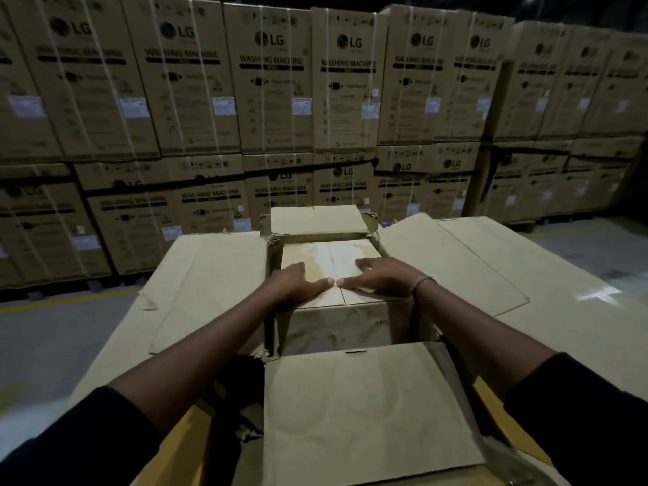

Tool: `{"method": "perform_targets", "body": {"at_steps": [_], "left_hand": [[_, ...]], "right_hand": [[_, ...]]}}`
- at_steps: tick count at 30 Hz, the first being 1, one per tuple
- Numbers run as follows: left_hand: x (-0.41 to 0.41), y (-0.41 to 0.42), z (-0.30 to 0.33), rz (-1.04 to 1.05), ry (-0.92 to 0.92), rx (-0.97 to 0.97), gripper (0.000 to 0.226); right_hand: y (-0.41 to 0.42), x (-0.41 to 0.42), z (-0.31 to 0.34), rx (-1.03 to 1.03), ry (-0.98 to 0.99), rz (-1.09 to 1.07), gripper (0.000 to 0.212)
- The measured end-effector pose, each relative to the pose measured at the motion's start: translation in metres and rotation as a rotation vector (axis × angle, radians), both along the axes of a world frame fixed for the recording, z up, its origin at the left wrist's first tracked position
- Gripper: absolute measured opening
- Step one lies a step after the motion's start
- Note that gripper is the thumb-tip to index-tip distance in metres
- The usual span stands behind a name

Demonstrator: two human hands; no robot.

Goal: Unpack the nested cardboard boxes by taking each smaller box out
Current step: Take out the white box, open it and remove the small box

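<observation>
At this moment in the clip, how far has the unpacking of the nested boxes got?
Done: the outer box's flaps are folded out on all sides, exposing the inner box. In hand: the left hand and right hand lie flat on its closed top, thumbs meeting near the seam, not gripping it. Left: the inner box sits inside the outer one, so it still has to come out, plus anything nested within.

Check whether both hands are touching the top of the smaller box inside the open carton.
Touching. The head view shows the left hand and right hand lying flat, palms down, on the closed top flaps of the inner box, with no gap visible beneath them.
</observation>
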State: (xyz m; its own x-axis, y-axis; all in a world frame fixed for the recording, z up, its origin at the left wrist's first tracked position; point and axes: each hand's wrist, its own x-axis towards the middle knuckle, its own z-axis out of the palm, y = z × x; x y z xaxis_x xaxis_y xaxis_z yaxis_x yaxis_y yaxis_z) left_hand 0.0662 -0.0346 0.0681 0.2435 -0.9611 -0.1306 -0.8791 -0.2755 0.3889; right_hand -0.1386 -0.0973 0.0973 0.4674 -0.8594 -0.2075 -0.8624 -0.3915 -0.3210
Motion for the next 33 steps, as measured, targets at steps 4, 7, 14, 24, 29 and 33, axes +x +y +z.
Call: {"method": "perform_targets", "body": {"at_steps": [4,7,14,24,29,33], "left_hand": [[0.000,-0.025,-0.019,0.013,0.012,0.143,0.111],[-0.005,-0.036,-0.038,0.029,-0.065,0.320,0.109],[-0.014,-0.040,-0.053,-0.057,-0.265,0.778,0.081],[-0.031,-0.048,-0.069,-0.316,-0.394,0.395,0.101],[-0.046,-0.049,-0.058,-0.531,-0.590,0.401,0.064],[-0.030,-0.044,-0.020,-0.495,-0.667,0.355,0.057]], "right_hand": [[-0.024,0.001,-0.027,0.173,-0.051,-0.042,0.105],[-0.034,0.004,-0.055,0.323,-0.056,-0.097,0.114],[-0.048,0.021,-0.117,0.455,0.218,-0.046,0.147],[-0.048,0.013,-0.123,0.250,0.298,0.018,0.131],[-0.049,0.013,-0.115,0.053,0.274,0.031,0.072],[-0.042,0.014,-0.102,-0.029,0.212,0.101,0.071]]}}
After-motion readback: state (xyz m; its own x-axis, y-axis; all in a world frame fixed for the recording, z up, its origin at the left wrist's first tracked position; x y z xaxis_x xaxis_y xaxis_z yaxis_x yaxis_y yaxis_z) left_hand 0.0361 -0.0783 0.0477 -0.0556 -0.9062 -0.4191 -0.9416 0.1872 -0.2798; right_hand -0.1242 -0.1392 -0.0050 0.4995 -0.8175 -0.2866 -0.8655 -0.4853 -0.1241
